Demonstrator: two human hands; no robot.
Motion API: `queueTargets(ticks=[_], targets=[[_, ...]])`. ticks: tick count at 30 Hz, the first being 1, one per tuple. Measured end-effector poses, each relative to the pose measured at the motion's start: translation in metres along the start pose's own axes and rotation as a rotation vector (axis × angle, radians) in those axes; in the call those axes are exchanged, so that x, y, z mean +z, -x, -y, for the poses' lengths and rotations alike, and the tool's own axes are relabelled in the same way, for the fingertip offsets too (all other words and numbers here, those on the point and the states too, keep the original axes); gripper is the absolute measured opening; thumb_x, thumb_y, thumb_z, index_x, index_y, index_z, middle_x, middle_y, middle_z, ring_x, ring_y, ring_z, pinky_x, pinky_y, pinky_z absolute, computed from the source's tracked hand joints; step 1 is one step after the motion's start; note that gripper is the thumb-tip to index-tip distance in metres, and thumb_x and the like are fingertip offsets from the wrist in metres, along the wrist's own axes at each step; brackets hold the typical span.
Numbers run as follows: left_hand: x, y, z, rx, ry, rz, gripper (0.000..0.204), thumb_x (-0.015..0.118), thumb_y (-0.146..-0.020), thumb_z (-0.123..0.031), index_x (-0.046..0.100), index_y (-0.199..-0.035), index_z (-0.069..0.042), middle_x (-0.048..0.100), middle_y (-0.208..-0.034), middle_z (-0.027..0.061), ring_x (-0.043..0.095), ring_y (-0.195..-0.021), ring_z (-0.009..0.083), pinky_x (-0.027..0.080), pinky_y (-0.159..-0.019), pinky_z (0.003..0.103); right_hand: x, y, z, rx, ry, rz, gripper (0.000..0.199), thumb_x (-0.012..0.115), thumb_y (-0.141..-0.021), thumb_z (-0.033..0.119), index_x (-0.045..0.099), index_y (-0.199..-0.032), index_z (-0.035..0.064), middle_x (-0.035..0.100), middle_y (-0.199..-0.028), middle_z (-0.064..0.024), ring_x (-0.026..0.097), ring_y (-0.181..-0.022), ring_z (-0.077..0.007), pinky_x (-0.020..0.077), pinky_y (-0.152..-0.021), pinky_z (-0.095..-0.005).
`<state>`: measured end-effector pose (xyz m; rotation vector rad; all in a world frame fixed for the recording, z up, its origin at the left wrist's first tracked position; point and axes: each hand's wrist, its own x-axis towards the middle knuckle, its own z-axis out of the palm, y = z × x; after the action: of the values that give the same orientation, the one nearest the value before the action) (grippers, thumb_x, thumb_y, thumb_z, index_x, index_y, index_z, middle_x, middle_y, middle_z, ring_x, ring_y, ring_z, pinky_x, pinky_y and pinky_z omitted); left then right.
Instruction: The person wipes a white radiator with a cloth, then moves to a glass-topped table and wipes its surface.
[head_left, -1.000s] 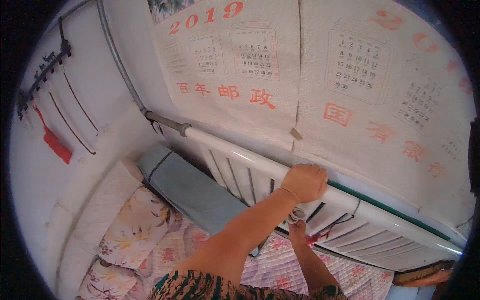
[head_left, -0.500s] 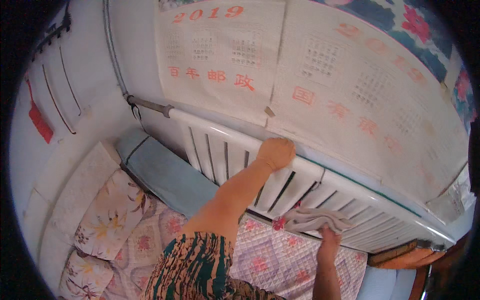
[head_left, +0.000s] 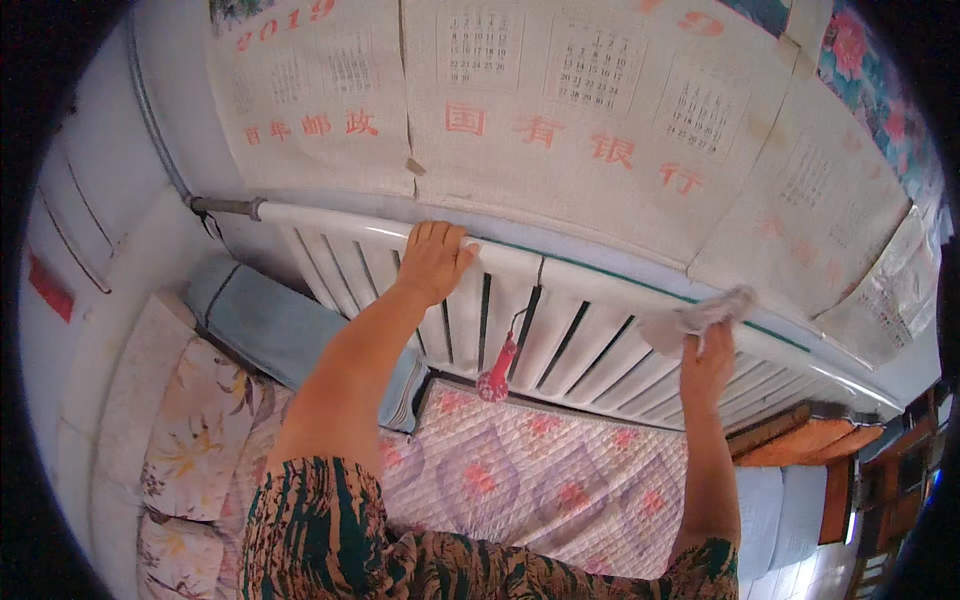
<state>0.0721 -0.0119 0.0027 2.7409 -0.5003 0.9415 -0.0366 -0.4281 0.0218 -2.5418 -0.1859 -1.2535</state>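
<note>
Far left, wall and bedding: a pale wall with a red tag (head_left: 50,288) hanging on it; below it lie flowered cushions (head_left: 195,440) and a folded blue-grey quilt (head_left: 270,325). They lie as they did a second ago; only the view has swung.

Radiator: a long white radiator (head_left: 560,330) runs from a grey pipe end (head_left: 222,207) at the left across to the right, with printed wall calendars (head_left: 560,110) pasted above it.

Left hand: the left hand (head_left: 435,262) lies palm down on the radiator's top rail, fingers curled over the edge. It holds nothing loose. It keeps the grip on the rail that it had a second ago.

Red tassel: a small red tassel (head_left: 497,372) hangs on a cord from a rib between the two hands, touching the ribs.

Bed cover: a pink and lilac quilted cover (head_left: 530,470) lies at the foot of the radiator.

Right hand: the right hand (head_left: 707,355) is closed on a crumpled pale cloth (head_left: 700,315), pressing it against the top rail.

What has changed: a second ago the right hand was low, close under the left; half a second ago it held the cloth lower on the ribs, further right. Now hand and cloth are up at the rail, well apart from the left hand.

Reading: I judge the wiping has gone from the ribs to the rail, working rightward.
</note>
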Motion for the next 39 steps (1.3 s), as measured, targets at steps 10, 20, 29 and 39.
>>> queueTargets(ticks=[10, 20, 29, 39], targets=[[0.002, 0.001, 0.002, 0.036, 0.028, -0.088, 0.030, 0.054, -0.090, -0.033, 0.055, -0.106, -0.007, 0.053, -0.105, 0.0130, 0.047, -0.103, 0.0328, 0.033, -0.098, 0.046, 0.085, -0.046, 0.082, -0.482, -0.234, 0.111, 0.030, 0.066, -0.070, 0.016, 0.059, -0.096, 0.0045, 0.059, -0.113, -0.0144, 0.055, -0.101, -0.0330, 0.0422, -0.085, -0.0457], [0.000, 0.002, 0.004, 0.079, 0.005, -0.072, 0.029, 0.056, -0.090, -0.027, 0.054, -0.111, -0.007, 0.053, -0.107, 0.0132, 0.047, -0.104, 0.0334, 0.034, -0.096, 0.046, 0.108, -0.051, 0.103, -0.488, -0.010, 0.248, 0.075, 0.072, -0.070, 0.049, 0.051, -0.129, 0.0076, 0.058, -0.118, -0.0083, 0.052, -0.107, -0.0245, 0.0382, -0.090, -0.0421], [-0.007, 0.019, -0.023, -0.193, -0.111, 0.017, 0.052, 0.061, -0.086, -0.028, 0.047, -0.130, -0.005, 0.045, -0.136, 0.0200, 0.039, -0.130, 0.0366, 0.029, -0.108, 0.048, 0.111, -0.045, 0.112, -0.505, 0.004, 0.166, 0.078, 0.078, -0.062, 0.045, 0.052, -0.128, 0.0119, 0.059, -0.114, -0.0054, 0.053, -0.103, -0.0236, 0.0389, -0.084, -0.0419], [-0.047, 0.378, -0.013, -0.839, 0.356, 0.792, 0.053, 0.058, -0.087, -0.028, 0.045, -0.132, -0.002, 0.053, -0.129, 0.0236, 0.050, -0.120, 0.0376, 0.041, -0.100, 0.043, 0.097, -0.036, 0.096, -0.497, 0.147, 0.169, 0.080, 0.079, -0.063, 0.025, 0.047, -0.136, 0.0176, 0.051, -0.129, -0.0039, 0.047, -0.119, -0.0217, 0.0336, -0.098, -0.0431]])
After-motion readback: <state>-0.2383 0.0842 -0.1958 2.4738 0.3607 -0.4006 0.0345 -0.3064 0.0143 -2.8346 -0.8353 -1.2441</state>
